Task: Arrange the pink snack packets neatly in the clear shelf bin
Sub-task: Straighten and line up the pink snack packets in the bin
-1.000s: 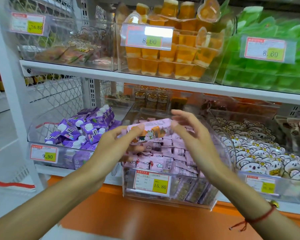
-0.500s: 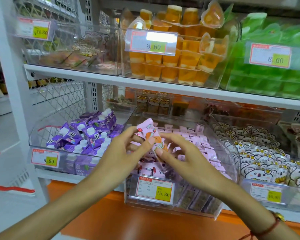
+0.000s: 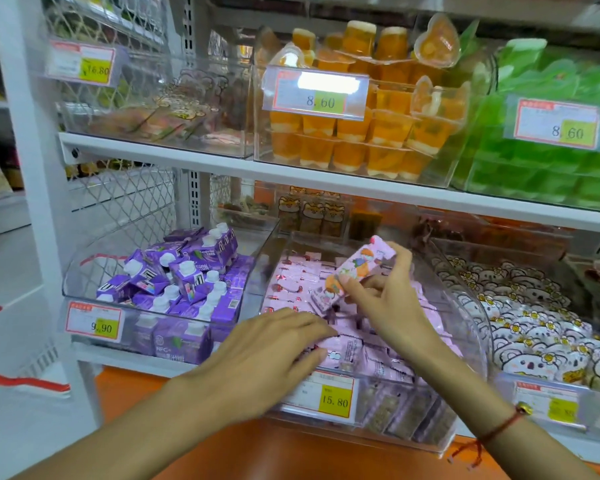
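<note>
A person stocking a shop shelf lifts one pink snack packet (image 3: 355, 271) in the right hand (image 3: 385, 299), pinched between thumb and fingertips and tilted above the clear shelf bin (image 3: 465, 344), apparently to turn its printed cartoon face up before laying it in line. The left hand (image 3: 274, 344) lies flat, palm down and fingers spread, on the loose pink packets (image 3: 371, 351) heaped at the bin's front; it grasps nothing and seems to be pressing the pile level so the rows stay put. Further back the packets already sit in tidier overlapping rows, which suggests the job is partly done.

The yellow tag on the bin's front (image 3: 333, 398) reads 15.80. The neighbouring bin of purple drink cartons (image 3: 184, 282) to the left is marked 9.90, while the orange jelly cups (image 3: 361, 133) and green packs (image 3: 541, 157) on the shelf above both show 8.60, and a tag at upper left (image 3: 84, 65) looks like 16.80, though glare blurs its first digit. White bear-faced packets (image 3: 527, 327) fill the bin to the right. Print on the pink wrappers is too small to read.
</note>
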{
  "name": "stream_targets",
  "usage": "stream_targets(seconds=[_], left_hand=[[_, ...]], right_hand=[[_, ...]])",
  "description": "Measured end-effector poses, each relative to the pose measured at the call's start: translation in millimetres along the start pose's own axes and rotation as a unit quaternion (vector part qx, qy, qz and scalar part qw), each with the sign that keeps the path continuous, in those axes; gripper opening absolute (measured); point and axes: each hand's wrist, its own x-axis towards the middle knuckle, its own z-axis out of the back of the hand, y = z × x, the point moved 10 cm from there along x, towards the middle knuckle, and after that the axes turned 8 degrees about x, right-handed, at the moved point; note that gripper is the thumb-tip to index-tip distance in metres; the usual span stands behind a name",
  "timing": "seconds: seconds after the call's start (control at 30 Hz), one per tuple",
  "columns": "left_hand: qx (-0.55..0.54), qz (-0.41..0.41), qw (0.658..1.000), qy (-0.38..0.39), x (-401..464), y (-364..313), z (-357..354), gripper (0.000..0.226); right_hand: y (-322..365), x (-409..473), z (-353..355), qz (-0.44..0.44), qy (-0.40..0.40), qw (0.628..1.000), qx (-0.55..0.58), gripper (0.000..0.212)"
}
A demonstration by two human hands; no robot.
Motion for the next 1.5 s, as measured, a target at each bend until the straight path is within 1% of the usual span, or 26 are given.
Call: stream_targets(seconds=[0.07,0.13,0.23,0.33,0.37,0.43,0.47,0.53,0.6,0.63,0.67,0.73,0.83,0.9,1.03,1.13,1.2,1.23,1.3,1.33,1.37,1.4,1.47,1.5], left_hand=[[0.007,0.001,1.0,-0.009,0,1,3,0.035],[0.004,0.004,1.0,-0.013,-1,3,6,0.035],[-0.011,0.011,1.0,-0.01,-2,6,4,0.035],[-0.026,0.022,0.999,-0.011,-4,11,5,0.036],[-0.03,0.024,0.999,-0.014,-5,11,6,0.035],[-0.034,0.035,0.998,-0.03,-6,14,11,0.031],[-0.039,0.05,0.997,-0.053,-6,18,18,0.026],[-0.061,0.098,0.985,-0.132,-11,32,36,0.021],[-0.109,0.154,0.961,-0.2,-19,51,48,0.029],[-0.137,0.183,0.95,-0.213,-23,60,48,0.034],[-0.167,0.212,0.94,-0.21,-27,68,44,0.037],[-0.222,0.261,0.924,-0.17,-32,77,25,0.038],[-0.265,0.29,0.914,-0.103,-34,79,2,0.035],[-0.279,0.291,0.91,-0.097,-34,77,1,0.034],[-0.272,0.277,0.917,-0.096,-32,72,5,0.044],[-0.273,0.273,0.918,-0.088,-33,73,2,0.041],[-0.281,0.273,0.915,-0.092,-34,75,2,0.037],[-0.285,0.274,0.914,-0.095,-34,76,1,0.035],[-0.292,0.279,0.909,-0.1,-34,81,0,0.03],[-0.295,0.284,0.907,-0.102,-34,83,-1,0.027],[-0.297,0.289,0.904,-0.103,-34,85,-3,0.025],[-0.3,0.293,0.902,-0.104,-33,87,-5,0.025],[-0.301,0.292,0.901,-0.107,-32,87,-7,0.027],[-0.3,0.291,0.902,-0.109,-32,88,-8,0.027]], right_hand=[[7,-1,-11,0.051,0.046,0.993,-0.101,0.053],[7,0,-12,0.064,0.071,0.983,-0.154,0.048],[15,4,-6,0.094,0.069,0.978,-0.173,0.042],[28,0,-11,0.144,0.071,0.974,-0.158,0.038],[28,-1,-16,0.147,0.084,0.972,-0.161,0.037],[18,-3,-24,0.117,0.109,0.972,-0.171,0.032],[11,-4,-27,0.096,0.117,0.972,-0.179,0.028],[0,-7,-28,0.08,0.117,0.962,-0.233,0.021],[1,-11,-31,0.126,0.112,0.93,-0.326,0.025],[2,-13,-34,0.142,0.116,0.92,-0.346,0.026],[0,-13,-35,0.138,0.125,0.921,-0.342,0.024],[-7,-14,-35,0.101,0.157,0.938,-0.294,0.02],[-16,-13,-35,0.066,0.179,0.948,-0.253,0.018],[-16,-12,-35,0.065,0.181,0.949,-0.249,0.019],[-20,-9,-34,0.051,0.203,0.948,-0.239,0.021],[-23,-9,-37,0.032,0.24,0.941,-0.237,0.019],[-22,-5,-39,0.01,0.258,0.941,-0.218,0.023],[-20,1,-36,0.001,0.245,0.947,-0.207,0.026],[-11,17,-27,0.011,0.188,0.959,-0.214,0.021],[-7,25,-25,0.023,0.167,0.957,-0.237,0.014],[-7,30,-27,0.026,0.166,0.948,-0.269,0.006],[-11,33,-32,0.016,0.186,0.933,-0.309,0.006],[-27,36,-44,-0.02,0.233,0.9,-0.368,0.02],[-29,39,-47,-0.025,0.237,0.894,-0.38,0.021]])
